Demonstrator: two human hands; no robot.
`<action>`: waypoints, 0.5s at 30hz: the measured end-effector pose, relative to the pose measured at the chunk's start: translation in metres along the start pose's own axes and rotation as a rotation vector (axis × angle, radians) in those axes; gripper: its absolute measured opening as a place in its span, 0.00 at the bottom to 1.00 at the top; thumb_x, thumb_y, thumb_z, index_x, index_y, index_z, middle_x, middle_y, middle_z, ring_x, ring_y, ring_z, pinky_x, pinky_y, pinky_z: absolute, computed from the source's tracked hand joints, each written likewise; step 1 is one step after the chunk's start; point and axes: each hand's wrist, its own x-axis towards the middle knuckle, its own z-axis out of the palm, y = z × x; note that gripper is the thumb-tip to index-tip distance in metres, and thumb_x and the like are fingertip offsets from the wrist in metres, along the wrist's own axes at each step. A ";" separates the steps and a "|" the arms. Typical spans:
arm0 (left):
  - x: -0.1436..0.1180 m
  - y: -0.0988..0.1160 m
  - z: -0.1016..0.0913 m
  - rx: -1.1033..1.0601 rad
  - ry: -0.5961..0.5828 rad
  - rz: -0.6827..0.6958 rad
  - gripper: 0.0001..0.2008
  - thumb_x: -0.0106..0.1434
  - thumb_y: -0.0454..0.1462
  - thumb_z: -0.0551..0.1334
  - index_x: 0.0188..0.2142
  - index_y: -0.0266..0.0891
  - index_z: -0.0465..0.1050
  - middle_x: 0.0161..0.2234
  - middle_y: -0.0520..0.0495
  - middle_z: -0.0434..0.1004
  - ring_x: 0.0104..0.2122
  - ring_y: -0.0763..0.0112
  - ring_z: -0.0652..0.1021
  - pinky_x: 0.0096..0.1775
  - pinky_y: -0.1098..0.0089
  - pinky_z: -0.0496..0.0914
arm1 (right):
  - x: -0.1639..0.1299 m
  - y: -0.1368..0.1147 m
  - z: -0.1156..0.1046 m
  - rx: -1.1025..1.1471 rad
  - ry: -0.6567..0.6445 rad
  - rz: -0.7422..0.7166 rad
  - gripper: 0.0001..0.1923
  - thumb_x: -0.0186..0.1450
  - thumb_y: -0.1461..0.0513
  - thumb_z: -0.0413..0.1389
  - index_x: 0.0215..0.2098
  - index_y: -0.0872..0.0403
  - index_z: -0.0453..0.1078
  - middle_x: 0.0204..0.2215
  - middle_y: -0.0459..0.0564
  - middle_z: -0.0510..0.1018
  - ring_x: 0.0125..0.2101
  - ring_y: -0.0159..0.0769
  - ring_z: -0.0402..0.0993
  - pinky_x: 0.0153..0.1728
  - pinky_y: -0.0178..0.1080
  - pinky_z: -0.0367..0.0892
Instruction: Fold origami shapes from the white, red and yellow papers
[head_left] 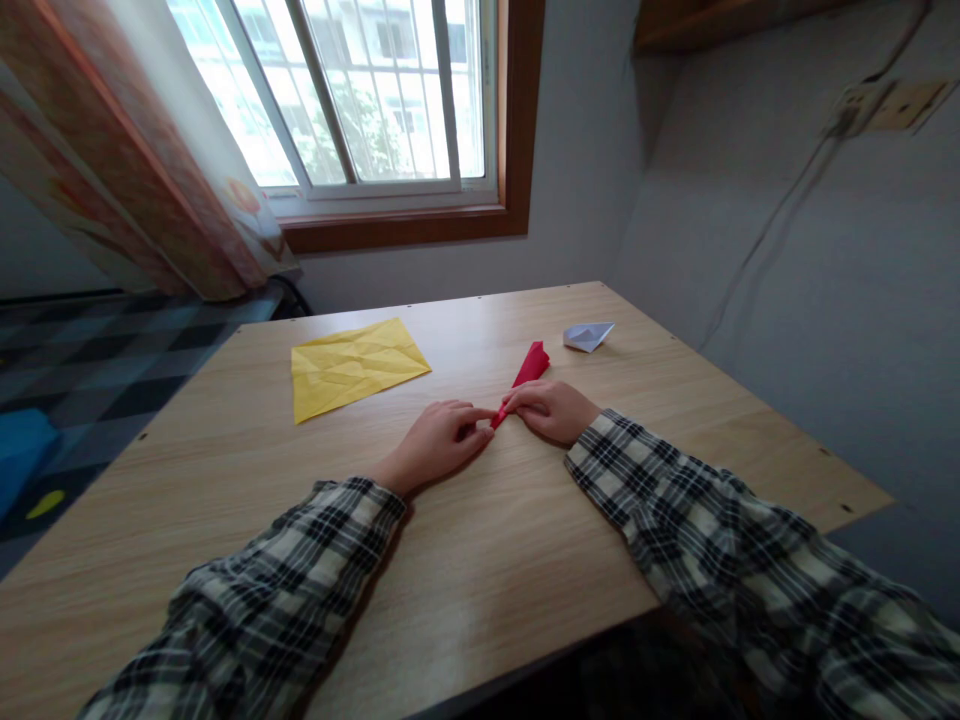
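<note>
Head view looks down on my two hands meeting near the middle of the wooden table [465, 590], where my left hand [435, 443] and my right hand [553, 409] both pinch the near tip of a narrow folded red paper [529, 367], fingertips pressed together on it while the rest of the strip lies on the tabletop pointing away from me. Well apart to the left lies a creased yellow sheet [352, 365] spread flat, and beyond the red piece to the right sits a small white folded paper boat [588, 335], both untouched under the window [360, 90].
</note>
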 end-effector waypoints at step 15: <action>-0.002 -0.002 -0.001 0.007 -0.008 0.030 0.17 0.66 0.35 0.59 0.53 0.40 0.79 0.33 0.46 0.80 0.33 0.67 0.75 0.38 0.67 0.67 | 0.001 0.001 0.001 -0.002 0.000 -0.003 0.16 0.61 0.72 0.54 0.42 0.54 0.79 0.45 0.50 0.84 0.47 0.38 0.80 0.53 0.42 0.72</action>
